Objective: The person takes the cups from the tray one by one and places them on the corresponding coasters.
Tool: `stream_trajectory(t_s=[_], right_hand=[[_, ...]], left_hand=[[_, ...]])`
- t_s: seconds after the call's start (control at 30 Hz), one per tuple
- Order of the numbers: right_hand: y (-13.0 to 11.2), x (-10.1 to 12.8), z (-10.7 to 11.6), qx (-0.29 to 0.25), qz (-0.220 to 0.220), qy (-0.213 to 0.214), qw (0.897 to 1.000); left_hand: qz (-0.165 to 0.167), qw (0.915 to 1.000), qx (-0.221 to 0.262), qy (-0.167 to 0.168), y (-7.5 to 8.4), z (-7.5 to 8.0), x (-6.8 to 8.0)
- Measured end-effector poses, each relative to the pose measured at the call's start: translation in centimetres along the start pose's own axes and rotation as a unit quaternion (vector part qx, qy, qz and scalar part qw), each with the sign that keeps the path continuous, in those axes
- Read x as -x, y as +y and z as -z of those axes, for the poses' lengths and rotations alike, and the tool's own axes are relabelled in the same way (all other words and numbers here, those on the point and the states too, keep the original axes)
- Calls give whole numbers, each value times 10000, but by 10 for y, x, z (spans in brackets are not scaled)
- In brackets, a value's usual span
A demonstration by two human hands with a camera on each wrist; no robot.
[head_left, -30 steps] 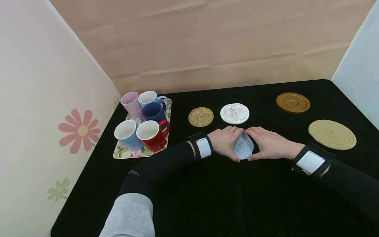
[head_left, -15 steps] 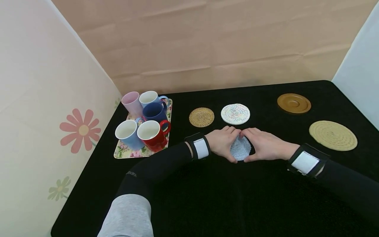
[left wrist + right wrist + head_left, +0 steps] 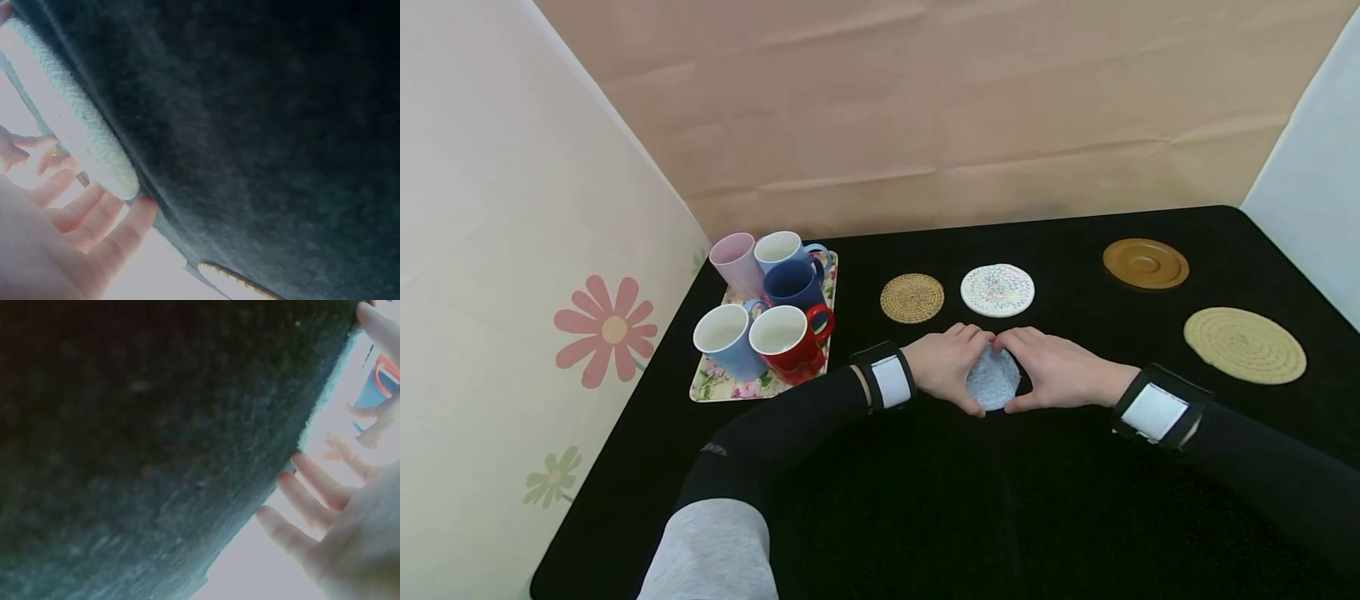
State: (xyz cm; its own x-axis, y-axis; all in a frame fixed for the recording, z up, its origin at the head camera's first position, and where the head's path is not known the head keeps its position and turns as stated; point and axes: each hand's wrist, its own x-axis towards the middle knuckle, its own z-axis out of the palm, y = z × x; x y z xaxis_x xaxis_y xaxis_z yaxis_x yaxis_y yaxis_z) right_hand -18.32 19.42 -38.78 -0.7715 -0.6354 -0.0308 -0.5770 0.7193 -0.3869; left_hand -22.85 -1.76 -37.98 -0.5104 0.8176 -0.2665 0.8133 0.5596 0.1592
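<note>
A round light-blue knitted coaster (image 3: 993,380) lies on the black table between my two hands. My left hand (image 3: 942,367) curves round its left side, thumb at the near edge and index finger at the far edge. From the right, my right hand (image 3: 1058,368) curves round it the same way, with a dark gap between palm and rim. The index fingertips meet at the top. In the left wrist view, fingertips touch the thick woven edge of the coaster (image 3: 81,119). The right wrist view has the fingers (image 3: 322,481) spread along the tabletop by its edge.
Behind the hands lie a brown woven coaster (image 3: 912,298) and a white patterned one (image 3: 997,291). A wooden saucer (image 3: 1146,263) and a straw mat (image 3: 1245,345) are at the right. Several mugs, including a red mug (image 3: 787,343), crowd a floral tray (image 3: 730,388) at the left.
Both hands have slid left together, bringing the light-blue coaster along between them. The mugs, tray and other coasters stay in place.
</note>
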Motion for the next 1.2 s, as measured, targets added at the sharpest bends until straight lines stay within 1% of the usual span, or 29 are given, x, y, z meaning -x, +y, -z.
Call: stream_trajectory(t_s=[0.23,0.7,1.03,1.2], right_hand=[[-2,-8,-5,91,113,-77,9999],[-12,-18,-8,113,356,-130,9992],[-17,-24,-11,252,594,-8,9979],[-18,-29,-13,270,616,-20,9977]], left_hand=[[-5,9998,175,-35,-6,0,11],[77,9998,187,8,-18,-4,25],[168,9991,381,-31,-26,-4,35],[254,9986,461,-37,-29,-4,40]])
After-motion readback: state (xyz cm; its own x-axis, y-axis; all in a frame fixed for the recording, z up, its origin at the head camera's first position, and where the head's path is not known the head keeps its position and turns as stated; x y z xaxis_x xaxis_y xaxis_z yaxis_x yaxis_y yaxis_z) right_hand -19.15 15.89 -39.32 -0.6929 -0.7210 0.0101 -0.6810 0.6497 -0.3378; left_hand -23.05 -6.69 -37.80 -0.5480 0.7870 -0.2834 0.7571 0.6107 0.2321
